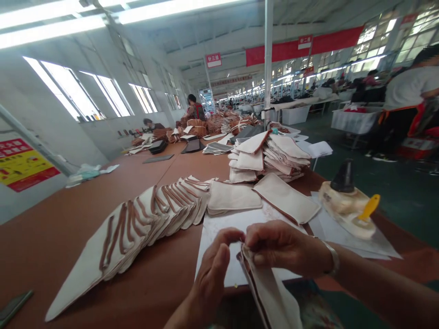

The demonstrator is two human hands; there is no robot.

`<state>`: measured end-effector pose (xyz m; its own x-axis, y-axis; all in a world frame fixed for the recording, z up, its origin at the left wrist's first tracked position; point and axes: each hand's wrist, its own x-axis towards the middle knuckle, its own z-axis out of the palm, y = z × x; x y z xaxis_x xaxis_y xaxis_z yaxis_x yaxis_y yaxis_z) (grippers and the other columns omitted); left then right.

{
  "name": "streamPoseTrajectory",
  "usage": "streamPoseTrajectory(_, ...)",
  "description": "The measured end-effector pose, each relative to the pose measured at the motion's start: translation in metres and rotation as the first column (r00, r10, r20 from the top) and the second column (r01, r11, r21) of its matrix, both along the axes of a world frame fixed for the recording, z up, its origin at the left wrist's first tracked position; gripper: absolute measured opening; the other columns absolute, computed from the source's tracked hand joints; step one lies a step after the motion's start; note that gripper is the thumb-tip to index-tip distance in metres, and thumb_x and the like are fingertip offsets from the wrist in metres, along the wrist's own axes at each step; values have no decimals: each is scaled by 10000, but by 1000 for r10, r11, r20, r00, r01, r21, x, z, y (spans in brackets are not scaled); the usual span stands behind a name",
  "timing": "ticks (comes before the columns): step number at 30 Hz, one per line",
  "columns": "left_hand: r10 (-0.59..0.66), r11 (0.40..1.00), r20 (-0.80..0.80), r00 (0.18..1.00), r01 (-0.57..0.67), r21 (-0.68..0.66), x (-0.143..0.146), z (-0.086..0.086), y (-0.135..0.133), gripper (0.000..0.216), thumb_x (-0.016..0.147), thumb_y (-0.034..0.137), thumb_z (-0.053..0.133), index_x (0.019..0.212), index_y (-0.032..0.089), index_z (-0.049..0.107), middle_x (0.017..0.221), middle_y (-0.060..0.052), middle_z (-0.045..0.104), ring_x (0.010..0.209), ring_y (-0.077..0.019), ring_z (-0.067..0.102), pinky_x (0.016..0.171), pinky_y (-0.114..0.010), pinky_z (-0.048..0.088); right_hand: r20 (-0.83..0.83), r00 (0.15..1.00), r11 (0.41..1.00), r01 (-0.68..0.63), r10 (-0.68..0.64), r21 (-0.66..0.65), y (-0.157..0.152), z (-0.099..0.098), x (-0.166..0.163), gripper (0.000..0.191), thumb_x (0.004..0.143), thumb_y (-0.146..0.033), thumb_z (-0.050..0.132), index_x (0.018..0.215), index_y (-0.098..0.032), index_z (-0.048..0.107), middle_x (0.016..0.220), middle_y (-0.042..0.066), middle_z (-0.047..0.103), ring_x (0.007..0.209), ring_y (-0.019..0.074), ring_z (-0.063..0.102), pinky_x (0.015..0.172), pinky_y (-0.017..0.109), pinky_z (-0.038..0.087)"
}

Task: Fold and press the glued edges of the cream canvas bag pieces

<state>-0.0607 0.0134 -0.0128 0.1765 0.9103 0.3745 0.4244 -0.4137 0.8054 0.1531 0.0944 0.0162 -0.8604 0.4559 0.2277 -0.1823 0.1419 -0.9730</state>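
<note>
My right hand (283, 246) pinches the upper end of a cream fabric piece with brown edging (274, 292), which hangs down toward my lap. My left hand (214, 269) is beside that end, thumb and forefinger apart, the forefinger tip close to my right fingers. Whether that fingertip touches the piece I cannot tell. Below both hands lies white paper (216, 237) on the brown table. Just beyond are two flat cream pieces, one (235, 196) on the left and one (288, 196) on the right. An overlapping row of cream pieces with brown strips (137, 228) fans out to the left.
A stack of cream pieces (250, 160) stands farther back. At right, a pale container (329, 201) carries a black cone-shaped object (344, 176) and a yellow-handled tool (370, 208). Brown bundles (219, 122) lie at the far end. A person (408, 91) works at right.
</note>
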Motion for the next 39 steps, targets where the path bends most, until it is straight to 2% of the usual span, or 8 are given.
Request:
streamPoseTrajectory(2, -89, 960, 247, 965, 149, -235, 4, 0, -3, 450, 1011, 511, 292, 1009, 171, 587, 815, -50, 584, 708, -153, 556, 628, -261, 486, 87, 991, 977, 85, -104, 195, -11, 8, 5, 225, 947, -374, 590, 960, -150, 584, 813, 12, 553, 715, 121, 485, 665, 240, 408)
streamPoseTrajectory(5, -160, 843, 499, 852, 381, -379, 8, 3, -8, 382, 917, 550, 540, 925, 169, 566, 730, 7, 525, 608, -98, 452, 552, -207, 387, 174, 950, 847, 137, -259, 513, -24, 11, 13, 190, 989, -320, 512, 981, -161, 615, 874, 43, 609, 765, 143, 530, 701, 253, 412)
streamPoseTrajectory(9, -178, 744, 564, 807, 485, -460, 11, 21, -9, 336, 773, 402, 779, 845, 149, 570, 822, -10, 547, 713, -108, 464, 619, -211, 366, 177, 910, 665, 131, -374, 736, -41, 10, 21, 215, 1005, -292, 448, 971, -157, 611, 854, 61, 604, 739, 161, 515, 684, 283, 388)
streamPoseTrajectory(15, -232, 622, 546, 805, 554, -553, 20, 30, -1, 270, 714, 305, 828, 807, 117, 658, 797, -20, 566, 702, -111, 468, 630, -225, 346, 272, 922, 878, 129, -277, 460, -50, 13, 36, 198, 1011, -302, 432, 1029, -175, 583, 887, 43, 636, 753, 137, 557, 660, 222, 434)
streamPoseTrajectory(22, -236, 582, 590, 772, 599, -551, 30, 38, -1, 269, 739, 324, 813, 819, 101, 684, 843, -49, 603, 741, -124, 490, 663, -237, 358, 210, 915, 746, 132, -345, 653, -50, 10, 43, 141, 954, -280, 539, 918, -155, 595, 791, 23, 623, 666, 114, 520, 603, 230, 356)
streamPoseTrajectory(30, -180, 618, 480, 859, 478, -624, 52, 45, -7, 358, 723, 422, 807, 765, 99, 660, 747, -16, 537, 661, -100, 434, 588, -226, 302, 258, 949, 875, 34, -179, 483, -40, 35, 50, 129, 835, -66, 555, 772, -133, 646, 689, -11, 575, 634, 86, 520, 609, 185, 365)
streamPoseTrajectory(36, -147, 666, 483, 863, 447, -597, 65, 43, -4, 278, 718, 326, 814, 719, 109, 642, 673, 28, 464, 589, -61, 325, 526, -217, 218, 332, 908, 841, 40, -255, 539, -36, 37, 55, 142, 782, -44, 501, 757, -153, 588, 706, -17, 545, 670, 104, 482, 655, 218, 348)
streamPoseTrajectory(39, -144, 652, 521, 841, 477, -589, 65, 40, -1, 300, 724, 348, 808, 722, 114, 620, 675, 24, 468, 600, -67, 357, 541, -210, 253, 297, 936, 938, 83, -189, 336, -33, 29, 56, 112, 810, -101, 468, 761, -157, 552, 701, -19, 513, 660, 104, 448, 630, 209, 345)
